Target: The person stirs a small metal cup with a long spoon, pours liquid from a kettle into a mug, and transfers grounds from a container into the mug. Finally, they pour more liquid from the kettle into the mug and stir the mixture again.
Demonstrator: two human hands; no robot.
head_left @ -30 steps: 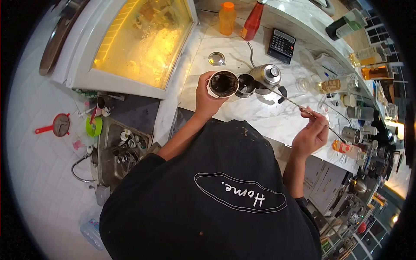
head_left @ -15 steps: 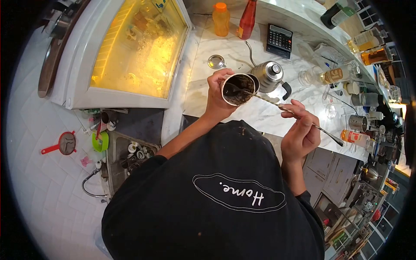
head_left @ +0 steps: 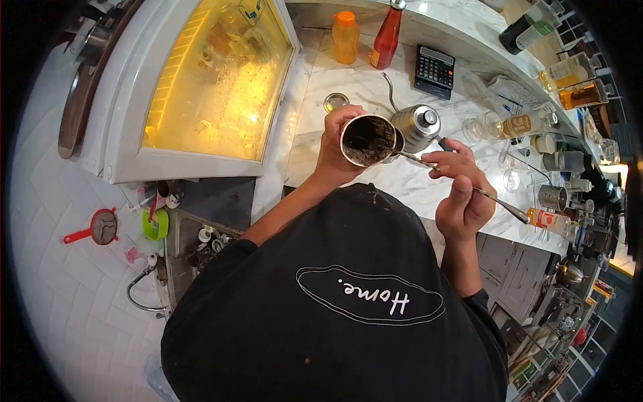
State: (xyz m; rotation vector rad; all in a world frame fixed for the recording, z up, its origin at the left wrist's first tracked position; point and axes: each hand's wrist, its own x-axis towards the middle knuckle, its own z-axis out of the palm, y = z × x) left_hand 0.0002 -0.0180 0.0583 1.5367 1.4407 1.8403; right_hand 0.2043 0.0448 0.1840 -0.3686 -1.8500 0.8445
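My left hand [head_left: 336, 144] is wrapped round a cup [head_left: 343, 151] with a pale rim, tilted so that its mouth faces me. Dark brown, crumbly grounds [head_left: 368, 155] coat its inside. Between the fingers of my right hand [head_left: 465, 191] is a long, thin metal bar spoon [head_left: 499, 199]. It slants across to the cup's right side; its far end is hidden or too small to make out. Just behind the cup, a steel gooseneck kettle [head_left: 416, 127] stands on the marble counter [head_left: 311, 144].
Beyond the kettle are a calculator [head_left: 434, 70], a red bottle [head_left: 388, 40] and an orange bottle [head_left: 345, 40]. A small round metal piece [head_left: 335, 102] lies near my left hand. Glasses and bottles line the right. A lit glass-fronted case [head_left: 214, 94] is at left, above a sink [head_left: 184, 234].
The bar spoon's end has moved from inside the cup to its right edge. My right hand has shifted slightly, its fingers more stretched. The cup remains in my left hand.
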